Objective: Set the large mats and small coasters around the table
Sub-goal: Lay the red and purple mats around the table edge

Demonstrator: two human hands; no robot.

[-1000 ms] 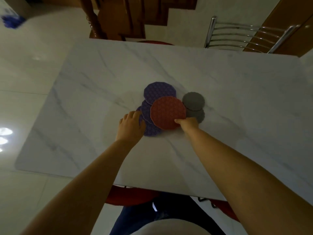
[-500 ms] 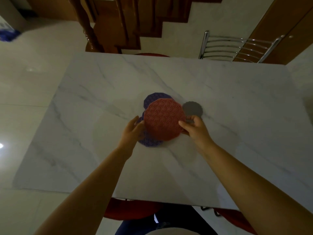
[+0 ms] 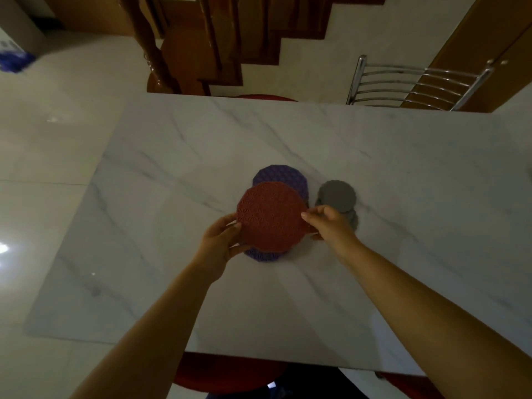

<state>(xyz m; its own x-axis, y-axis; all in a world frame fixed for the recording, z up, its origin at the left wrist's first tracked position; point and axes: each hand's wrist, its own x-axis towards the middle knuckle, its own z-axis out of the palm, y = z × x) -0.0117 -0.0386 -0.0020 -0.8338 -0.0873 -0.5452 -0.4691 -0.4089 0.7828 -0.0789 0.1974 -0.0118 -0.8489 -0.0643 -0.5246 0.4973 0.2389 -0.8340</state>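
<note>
Head cam view, looking down at the marble counter (image 3: 374,156). Barely started, by the look of it: nothing set out at any seat yet. Everything bunched mid-counter: purple mats (image 3: 280,177) overlapping in a pile, grey coasters (image 3: 336,195) stacked just beside them on the right. Only one piece in play, the red mat (image 3: 272,220), held at opposite edges and lifted over the purple pile. Left hand (image 3: 220,244) with fingers (image 3: 230,226) clamped on its left rim, right hand (image 3: 331,226) pinching the right rim, thumb on top. Every mat and coaster left to place around the edges, so pretty much the whole job ahead.

Orientation-wise: red mat roughly round, many-sided, so no real long axis to speak of. Patterned face up toward the camera, lying close to flat, maybe tipped slightly; hard to tell. Can't count the purple ones for sure, at least two.
</note>
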